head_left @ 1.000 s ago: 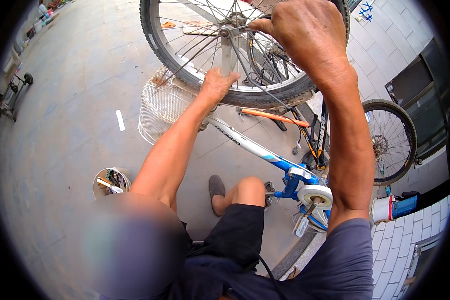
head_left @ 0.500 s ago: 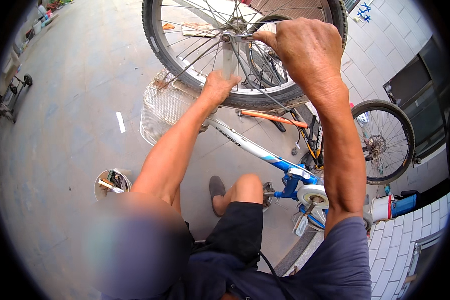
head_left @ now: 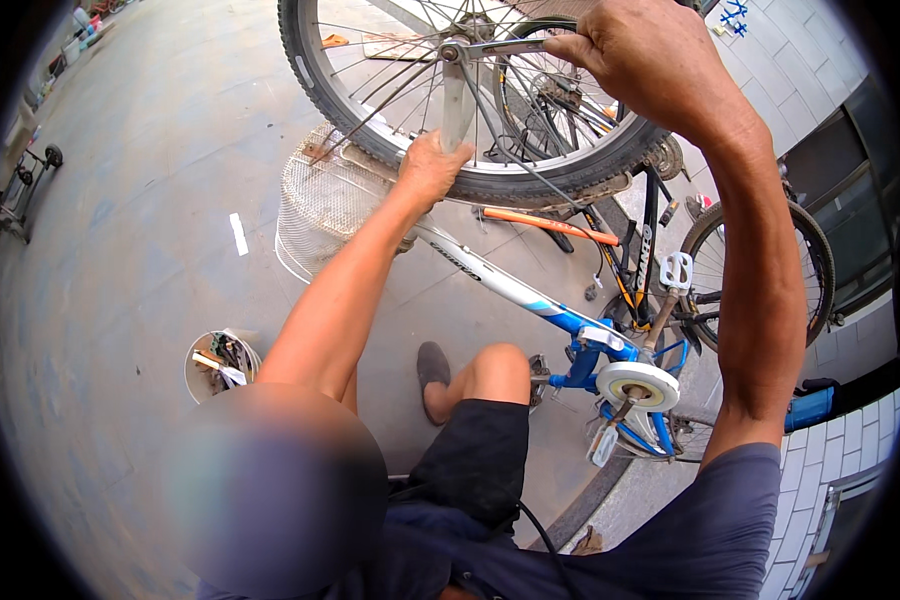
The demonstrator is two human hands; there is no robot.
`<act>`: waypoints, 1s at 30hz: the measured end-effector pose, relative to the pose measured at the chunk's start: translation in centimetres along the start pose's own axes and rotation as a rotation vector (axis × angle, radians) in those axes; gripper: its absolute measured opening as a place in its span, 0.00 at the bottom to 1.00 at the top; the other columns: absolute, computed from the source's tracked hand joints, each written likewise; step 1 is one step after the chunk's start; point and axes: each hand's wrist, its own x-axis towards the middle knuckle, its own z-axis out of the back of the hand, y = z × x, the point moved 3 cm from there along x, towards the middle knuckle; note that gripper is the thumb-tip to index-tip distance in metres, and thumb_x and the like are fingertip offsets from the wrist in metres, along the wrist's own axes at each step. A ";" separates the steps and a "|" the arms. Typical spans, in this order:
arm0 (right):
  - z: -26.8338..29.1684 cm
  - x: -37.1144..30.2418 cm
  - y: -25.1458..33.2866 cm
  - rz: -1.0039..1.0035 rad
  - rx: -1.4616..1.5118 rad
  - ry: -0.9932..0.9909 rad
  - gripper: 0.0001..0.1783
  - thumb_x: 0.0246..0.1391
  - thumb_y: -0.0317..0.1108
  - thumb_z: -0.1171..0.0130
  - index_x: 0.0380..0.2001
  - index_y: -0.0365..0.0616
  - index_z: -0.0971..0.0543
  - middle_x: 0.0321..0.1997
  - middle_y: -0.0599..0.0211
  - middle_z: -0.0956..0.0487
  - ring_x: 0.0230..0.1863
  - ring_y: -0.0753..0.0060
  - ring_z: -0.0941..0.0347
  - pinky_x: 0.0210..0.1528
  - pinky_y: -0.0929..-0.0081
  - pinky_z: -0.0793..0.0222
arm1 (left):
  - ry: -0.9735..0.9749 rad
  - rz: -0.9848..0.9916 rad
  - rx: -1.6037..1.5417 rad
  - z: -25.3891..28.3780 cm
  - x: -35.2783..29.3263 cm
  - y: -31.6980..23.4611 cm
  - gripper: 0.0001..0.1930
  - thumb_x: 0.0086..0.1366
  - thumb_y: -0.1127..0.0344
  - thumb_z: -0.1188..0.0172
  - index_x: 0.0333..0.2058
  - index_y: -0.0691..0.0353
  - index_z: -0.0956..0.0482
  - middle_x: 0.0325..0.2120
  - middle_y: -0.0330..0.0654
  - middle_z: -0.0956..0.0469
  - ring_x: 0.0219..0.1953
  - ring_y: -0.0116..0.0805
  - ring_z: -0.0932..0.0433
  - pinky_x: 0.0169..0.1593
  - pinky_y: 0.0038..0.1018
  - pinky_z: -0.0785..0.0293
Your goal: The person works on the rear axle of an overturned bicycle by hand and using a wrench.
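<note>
My right hand [head_left: 660,65] is closed around the end of a metal wrench [head_left: 505,47]. The wrench's other end sits on the axle nut [head_left: 451,52] at the hub of a bicycle wheel [head_left: 315,70]. My left hand [head_left: 433,168] grips the silver fork leg [head_left: 457,105] below that hub, just inside the rim. The wheel belongs to a white and blue bicycle [head_left: 510,282], whose frame slants down to the right toward a white chain guard [head_left: 638,386]. A pale wire basket [head_left: 320,200] is beside my left forearm.
Another bicycle with an orange tube [head_left: 550,225] stands behind, and its dark-tyred wheel [head_left: 822,245] is near my right forearm. A bucket of tools [head_left: 196,370] stands on the floor at left. A wheeled cart [head_left: 30,170] is farther left. White tiled wall [head_left: 810,60] bounds the right side.
My right hand has moved right and slightly up, farther from the hub, showing more of the wrench. My left hand keeps its grip on the fork leg.
</note>
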 end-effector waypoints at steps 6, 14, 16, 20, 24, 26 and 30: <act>0.1 -2.3 0.3 -0.126 0.161 -0.087 0.21 0.55 0.47 0.39 0.18 0.41 0.17 0.15 0.58 0.25 0.18 0.60 0.27 0.24 0.65 0.33 | 0.034 -0.106 -0.006 -1.6 0.0 0.6 0.14 0.64 0.61 0.39 0.21 0.61 0.26 0.11 0.33 0.31 0.14 0.21 0.34 0.20 0.23 0.38; -3.7 -4.2 1.6 -0.179 0.191 -0.257 0.26 0.55 0.52 0.40 0.16 0.39 0.20 0.17 0.54 0.23 0.21 0.52 0.24 0.25 0.61 0.28 | -0.017 -0.038 -0.011 -0.5 0.1 0.5 0.13 0.62 0.61 0.38 0.24 0.63 0.24 0.14 0.33 0.29 0.15 0.23 0.32 0.21 0.23 0.35; -4.1 -3.9 1.4 -0.177 0.222 -0.239 0.27 0.57 0.54 0.43 0.18 0.41 0.19 0.17 0.54 0.23 0.21 0.51 0.24 0.26 0.59 0.29 | 0.003 -0.025 0.038 0.1 0.2 0.3 0.12 0.62 0.60 0.37 0.27 0.63 0.24 0.17 0.35 0.27 0.17 0.24 0.30 0.23 0.24 0.32; -4.1 -3.8 1.3 -0.192 0.203 -0.233 0.26 0.56 0.52 0.41 0.19 0.39 0.18 0.19 0.54 0.21 0.22 0.53 0.23 0.27 0.62 0.27 | 0.076 0.023 0.045 0.2 -0.3 -0.5 0.13 0.62 0.60 0.37 0.34 0.64 0.25 0.20 0.36 0.26 0.23 0.25 0.28 0.28 0.25 0.30; -4.5 -3.8 1.2 -0.194 0.208 -0.265 0.28 0.58 0.57 0.46 0.19 0.44 0.18 0.17 0.55 0.23 0.21 0.49 0.24 0.26 0.56 0.30 | 0.078 0.028 0.049 0.4 -0.4 -0.6 0.13 0.61 0.60 0.38 0.35 0.65 0.25 0.21 0.40 0.25 0.24 0.30 0.26 0.30 0.28 0.29; -4.0 -3.9 1.6 -0.210 0.193 -0.295 0.28 0.58 0.57 0.46 0.18 0.45 0.18 0.16 0.57 0.23 0.21 0.50 0.24 0.24 0.58 0.30 | 0.096 0.049 0.054 0.4 -0.1 0.1 0.16 0.59 0.60 0.39 0.39 0.67 0.24 0.24 0.46 0.22 0.27 0.38 0.23 0.35 0.34 0.27; -4.4 -4.3 1.6 -0.224 0.189 -0.355 0.28 0.56 0.58 0.43 0.15 0.47 0.19 0.12 0.60 0.27 0.16 0.53 0.28 0.19 0.62 0.35 | 0.013 -0.078 0.088 0.1 -0.1 0.4 0.12 0.62 0.60 0.38 0.33 0.65 0.25 0.18 0.37 0.27 0.20 0.27 0.28 0.26 0.26 0.31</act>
